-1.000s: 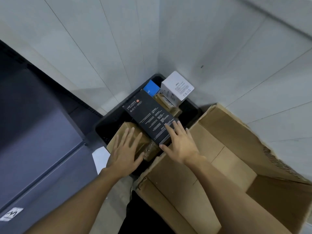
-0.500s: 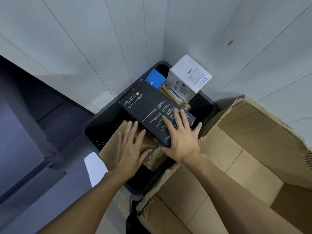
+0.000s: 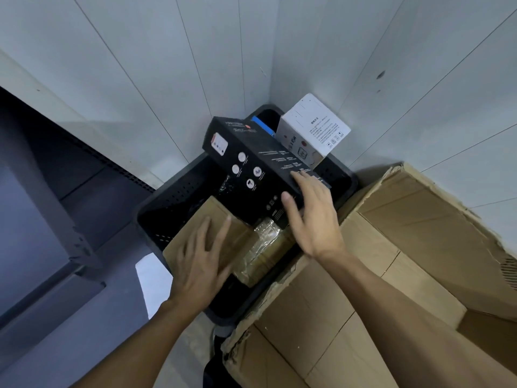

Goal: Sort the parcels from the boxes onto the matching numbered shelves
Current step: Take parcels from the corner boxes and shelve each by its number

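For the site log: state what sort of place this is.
Probably a stockroom or parcel-sorting corner: a black crate holds packaged goods, among them a black box and a white box; a large open cardboard carton stands beside it, and grey metal shelving runs along the left.

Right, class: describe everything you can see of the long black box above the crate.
The black box is a long, closed, matt carton, seemingly card, with small white print. One long side bears four round white icons; its end face carries a white-and-red label. It is tilted over the dark perforated crate. The right hand grips its near end, thumb on the icon side, fingers over the top.
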